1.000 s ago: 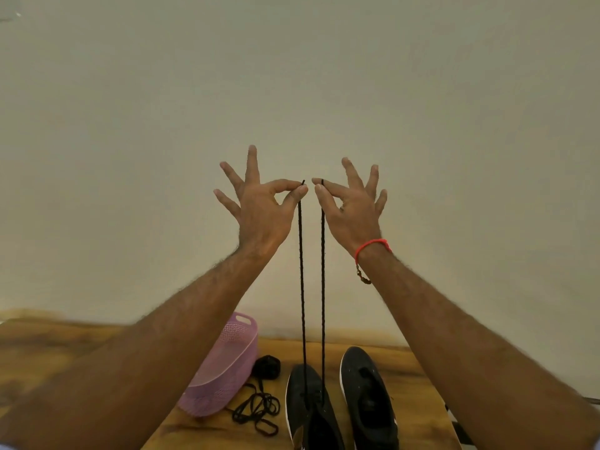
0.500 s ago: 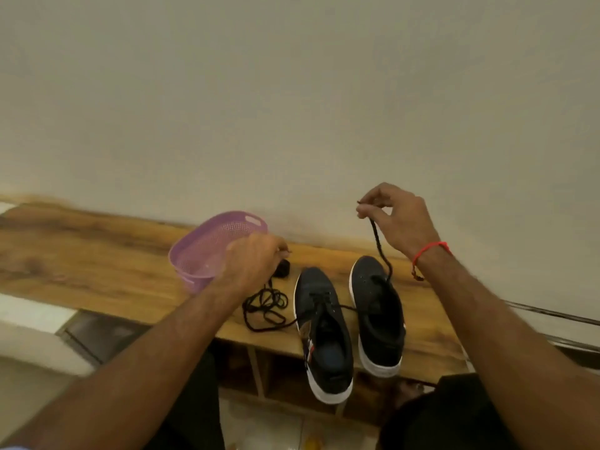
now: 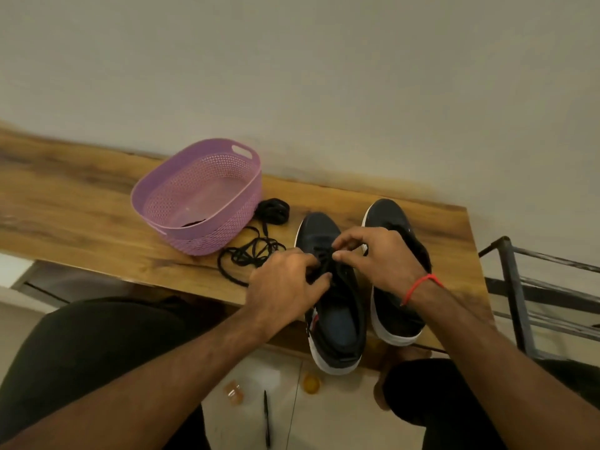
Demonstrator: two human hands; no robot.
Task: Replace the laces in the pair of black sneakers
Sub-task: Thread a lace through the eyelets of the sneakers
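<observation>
Hands meet over the left sneaker (image 3: 336, 319) on the wooden counter (image 3: 81, 203); the left hand (image 3: 285, 287) curls its fingers round the black lace (image 3: 324, 258) at the eyelets, and the right hand (image 3: 380, 254) pinches the same lace between thumb and forefinger; the right sneaker (image 3: 394, 303) stands just beside, touching; a loose black lace (image 3: 246, 254) lies tangled between the shoes and a purple perforated basket (image 3: 201, 203).
</observation>
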